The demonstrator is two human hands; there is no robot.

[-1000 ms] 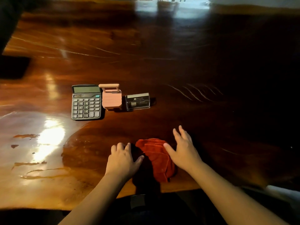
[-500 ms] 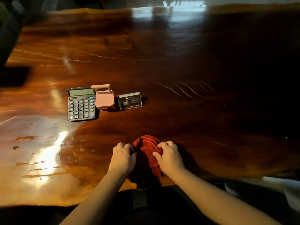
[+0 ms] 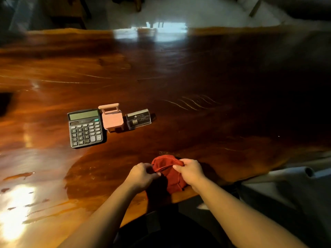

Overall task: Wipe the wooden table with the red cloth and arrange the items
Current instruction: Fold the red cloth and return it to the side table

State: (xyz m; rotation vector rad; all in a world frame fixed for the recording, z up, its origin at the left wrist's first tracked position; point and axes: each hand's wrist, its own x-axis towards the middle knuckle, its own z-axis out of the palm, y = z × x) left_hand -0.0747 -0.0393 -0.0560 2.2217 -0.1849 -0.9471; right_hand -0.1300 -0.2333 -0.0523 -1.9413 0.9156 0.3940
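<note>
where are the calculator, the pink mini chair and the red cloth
calculator (image 3: pixel 85 129), head view, on the keypad
pink mini chair (image 3: pixel 113 120), head view, on the seat
red cloth (image 3: pixel 165 162), head view, on the bunched top between the two hands

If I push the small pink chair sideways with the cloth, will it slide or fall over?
The small pink chair stands upright on thin legs with a tall open back, so a push high up would probably tip it. It looks light, and the wooden table is glossy, so a low push at the seat would likely slide it. The calculator sits close beside it and may stop it.
</note>
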